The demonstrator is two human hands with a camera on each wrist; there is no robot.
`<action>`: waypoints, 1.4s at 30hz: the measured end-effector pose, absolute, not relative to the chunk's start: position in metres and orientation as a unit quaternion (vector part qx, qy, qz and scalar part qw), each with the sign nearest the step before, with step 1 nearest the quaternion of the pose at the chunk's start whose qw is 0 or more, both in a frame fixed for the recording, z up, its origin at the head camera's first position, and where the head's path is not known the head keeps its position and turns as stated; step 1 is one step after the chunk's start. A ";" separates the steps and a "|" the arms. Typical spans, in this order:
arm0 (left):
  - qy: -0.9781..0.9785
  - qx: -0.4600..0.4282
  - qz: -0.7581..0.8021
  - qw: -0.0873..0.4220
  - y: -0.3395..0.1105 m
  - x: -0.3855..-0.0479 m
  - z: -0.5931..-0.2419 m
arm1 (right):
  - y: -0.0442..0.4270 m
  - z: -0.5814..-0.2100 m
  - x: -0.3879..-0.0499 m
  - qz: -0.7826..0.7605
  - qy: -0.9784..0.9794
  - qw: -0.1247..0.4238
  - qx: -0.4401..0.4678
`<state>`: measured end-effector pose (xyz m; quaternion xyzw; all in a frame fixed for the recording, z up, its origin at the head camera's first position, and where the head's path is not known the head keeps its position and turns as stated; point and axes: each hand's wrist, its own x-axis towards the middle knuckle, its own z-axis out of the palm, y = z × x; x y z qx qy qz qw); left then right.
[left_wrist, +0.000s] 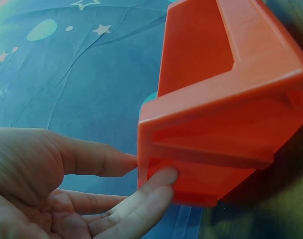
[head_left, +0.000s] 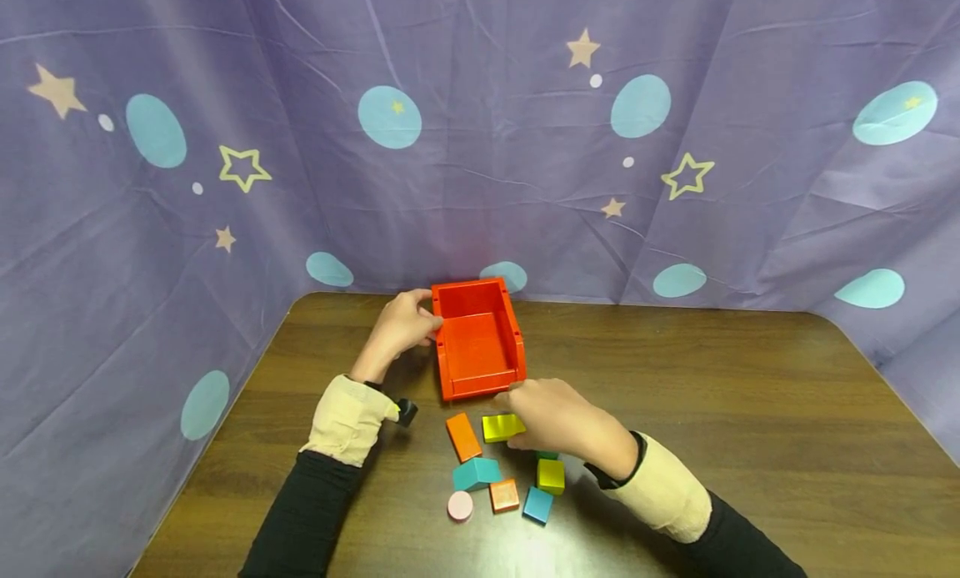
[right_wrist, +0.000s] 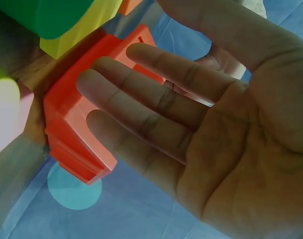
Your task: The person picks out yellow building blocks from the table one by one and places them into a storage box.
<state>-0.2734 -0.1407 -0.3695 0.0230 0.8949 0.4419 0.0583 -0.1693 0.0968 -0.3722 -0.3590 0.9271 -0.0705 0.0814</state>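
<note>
Right wrist view shows the right hand [right_wrist: 216,134] palm toward the camera, its 4 fingers [right_wrist: 166,99] straight and a little apart, released from everything; behind their tips, as seen there, stands the red bin [right_wrist: 76,134]. From the head, that hand hides the right end of a flat yellow block [head_left: 498,429]. The left hand [head_left: 397,321] is at the bin's left side, fingers rather straight, the tips against the outer wall without curling round it. The bin stands upright near the back of the table, front lip toward the person. Just before that lip are 8 visible pieces: the flat yellow block, a long orange block [head_left: 463,437] to its left, a teal block [head_left: 477,474] touching or nearly touching the orange end, a pink cylinder [head_left: 460,505], an orange cube [head_left: 504,496], a blue cube [head_left: 537,505], a yellow cube [head_left: 551,476] and a green piece [head_left: 547,455] mostly covered by the right hand. Cream cuffs [head_left: 348,419] and black sleeves [head_left: 303,515] follow the wrists. Brown table [head_left: 675,378] lies beneath, and a purple curtain [head_left: 480,178] with stars and blue spots hangs behind.
</note>
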 end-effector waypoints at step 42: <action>0.881 0.021 0.467 0.072 -0.141 -0.277 -0.372 | 0.054 -0.371 -0.194 0.130 0.905 0.171 -0.368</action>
